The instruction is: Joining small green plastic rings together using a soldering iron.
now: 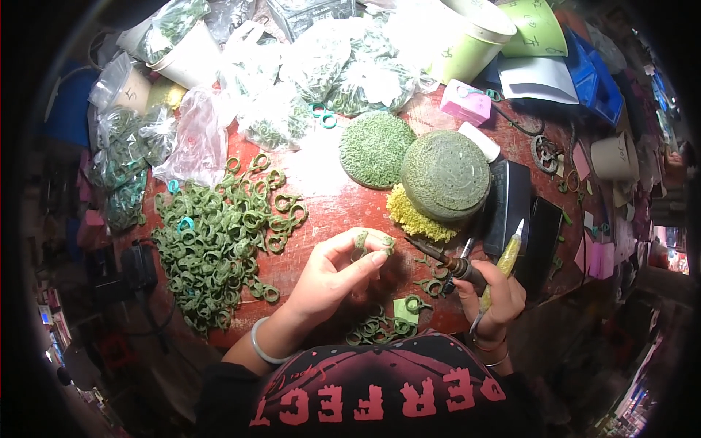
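Observation:
My left hand (328, 281), a bracelet at its wrist, pinches small green rings (388, 246) between thumb and fingers above the red table. My right hand (499, 298) grips a soldering-iron-like pen (438, 254), its dark thin tip pointing left toward those rings but apart from them. A yellow-wrapped pen (509, 255) with a pale pointed tip also sits in the right hand, pointing up. Left of my left hand spreads a big pile of green rings (208, 252). Several more green rings (380, 328) lie close to my body, beside a pale green paper slip (406, 311).
Beyond my hands stand a round green granular mass (376, 150), a darker green rounded block (447, 179) and yellow granules (418, 217). Filled plastic bags (343, 66) and a tilted bucket (478, 36) crowd the back. A black box (509, 201) and a pink box (465, 104) stand right.

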Motion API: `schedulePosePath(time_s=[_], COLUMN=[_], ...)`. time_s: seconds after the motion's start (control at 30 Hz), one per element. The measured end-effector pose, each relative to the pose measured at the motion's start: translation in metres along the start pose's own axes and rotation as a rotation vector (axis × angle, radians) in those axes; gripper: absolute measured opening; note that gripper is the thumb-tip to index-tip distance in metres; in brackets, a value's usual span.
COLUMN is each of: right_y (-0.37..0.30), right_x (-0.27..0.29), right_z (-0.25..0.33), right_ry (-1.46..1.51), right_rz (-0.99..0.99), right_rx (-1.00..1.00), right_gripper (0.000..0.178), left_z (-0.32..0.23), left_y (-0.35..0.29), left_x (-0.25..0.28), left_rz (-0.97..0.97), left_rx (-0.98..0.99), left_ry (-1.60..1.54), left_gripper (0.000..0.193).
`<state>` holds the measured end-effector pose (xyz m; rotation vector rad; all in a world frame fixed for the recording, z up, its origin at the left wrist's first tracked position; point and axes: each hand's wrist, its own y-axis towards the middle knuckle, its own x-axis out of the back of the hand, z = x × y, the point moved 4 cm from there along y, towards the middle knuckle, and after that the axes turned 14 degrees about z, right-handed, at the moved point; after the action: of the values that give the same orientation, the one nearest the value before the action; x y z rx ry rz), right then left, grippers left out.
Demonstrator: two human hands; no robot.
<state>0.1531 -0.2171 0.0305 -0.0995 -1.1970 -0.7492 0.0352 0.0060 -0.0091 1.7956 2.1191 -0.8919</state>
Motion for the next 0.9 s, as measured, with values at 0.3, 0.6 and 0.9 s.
schedulePosePath(time_s=[0.3,0.6,0.9], right_y=[0.000,0.002,-0.003], right_x=[-0.007,0.011,0.013], right_z=[-0.008,-0.008,-0.006], right_ry=[0.040,-0.094,-0.101], right_rz=[0.005,-0.032,-0.018], right_rx=[-0.016,-0.030,-0.010], right_gripper=[0.036,0.036,0.039], left_z=[0.001,-0.001,-0.006], left_y=[-0.002,-0.001,0.001], left_x=[0.005,0.003,0.002], left_rz=[0.063,0.100,0.148], left_rx=[0.036,0.052,-0.229], left_ry=[-0.094,-0.034,0.315], left_gripper=[0.014,0.029,0.013])
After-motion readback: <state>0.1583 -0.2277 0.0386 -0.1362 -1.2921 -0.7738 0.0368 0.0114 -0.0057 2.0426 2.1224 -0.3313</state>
